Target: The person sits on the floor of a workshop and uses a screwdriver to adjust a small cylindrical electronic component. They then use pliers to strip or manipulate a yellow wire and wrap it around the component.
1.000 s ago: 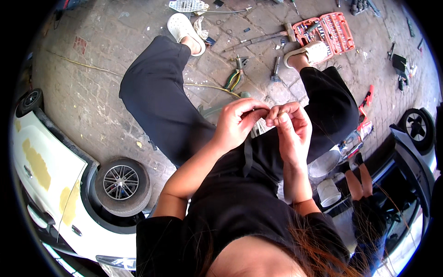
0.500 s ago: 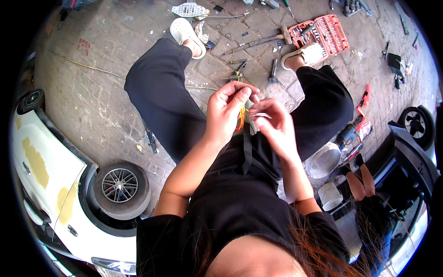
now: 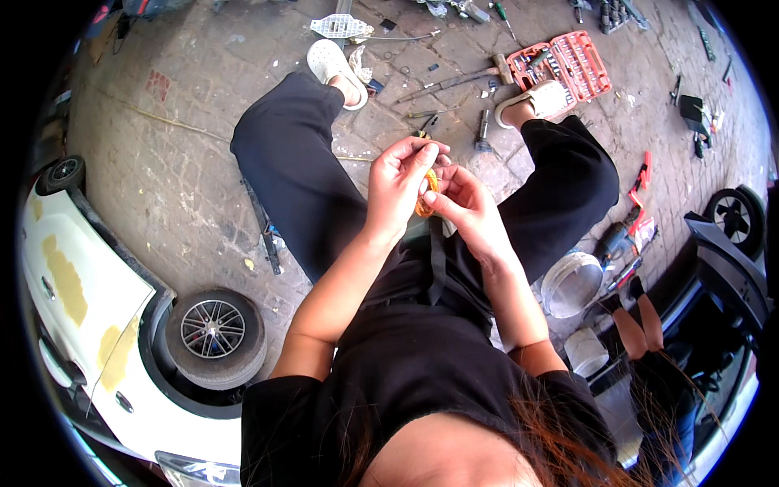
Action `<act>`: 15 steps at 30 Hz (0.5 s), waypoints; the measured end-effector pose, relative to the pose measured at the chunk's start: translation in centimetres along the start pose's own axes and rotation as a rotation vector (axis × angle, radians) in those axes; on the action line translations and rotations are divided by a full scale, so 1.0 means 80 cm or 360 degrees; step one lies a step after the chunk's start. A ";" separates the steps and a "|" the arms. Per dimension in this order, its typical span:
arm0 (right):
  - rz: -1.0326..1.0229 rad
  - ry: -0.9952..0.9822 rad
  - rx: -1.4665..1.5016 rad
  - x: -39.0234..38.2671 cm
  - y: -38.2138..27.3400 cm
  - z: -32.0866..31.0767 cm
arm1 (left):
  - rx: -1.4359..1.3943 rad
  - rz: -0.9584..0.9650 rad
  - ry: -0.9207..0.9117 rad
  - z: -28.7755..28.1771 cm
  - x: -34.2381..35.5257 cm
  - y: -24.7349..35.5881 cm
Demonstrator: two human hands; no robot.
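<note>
Above my lap, my left hand (image 3: 398,183) is closed, thumb and fingers pinched on a small looped bundle of orange-yellow wire (image 3: 423,204). My right hand (image 3: 471,207) is pinched on the same bundle from the other side, its thumb pressing against the loops. The two hands nearly touch, and fingers cover part of the wire. Just past the fingertips, a green-handled tool (image 3: 423,132) lies on the ground between my legs, partly hidden by the left hand.
Beyond my shoes lie an orange socket-set case (image 3: 602,79), a hammer (image 3: 454,81) and a white slotted part (image 3: 341,27). A white car body (image 3: 89,276) with a wheel (image 3: 215,334) stands left. To the right are a round clear tub (image 3: 572,284), a bucket (image 3: 586,351) and another person's legs (image 3: 637,325).
The right hand has moved left and closed in from loosely curled fingers, its thumb now on the wire. The wire's hanging strands now appear as a rounder loop. My view has shifted slightly.
</note>
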State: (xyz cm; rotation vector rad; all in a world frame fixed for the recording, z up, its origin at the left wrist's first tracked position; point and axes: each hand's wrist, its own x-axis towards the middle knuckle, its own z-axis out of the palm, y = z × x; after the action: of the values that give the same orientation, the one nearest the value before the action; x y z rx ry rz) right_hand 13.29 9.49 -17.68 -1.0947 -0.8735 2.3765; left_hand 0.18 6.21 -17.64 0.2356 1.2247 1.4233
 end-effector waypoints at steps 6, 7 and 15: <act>0.0067 -0.0012 -0.0077 -0.008 -0.003 -0.012 | 0.0247 0.0234 0.0034 -0.003 0.001 -0.015; 0.0083 -0.0032 -0.0083 -0.009 -0.003 -0.014 | 0.0230 0.0221 0.0039 -0.004 0.002 -0.015; -0.0070 -0.0039 0.0034 -0.016 0.014 -0.002 | 0.0415 0.0132 0.0073 -0.004 0.006 -0.017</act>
State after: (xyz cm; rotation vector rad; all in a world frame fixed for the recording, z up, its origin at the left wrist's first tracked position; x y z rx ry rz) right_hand 14.12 8.03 -17.81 -1.0296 -0.8695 2.3624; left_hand 0.66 6.11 -19.02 0.4391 1.4533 1.3434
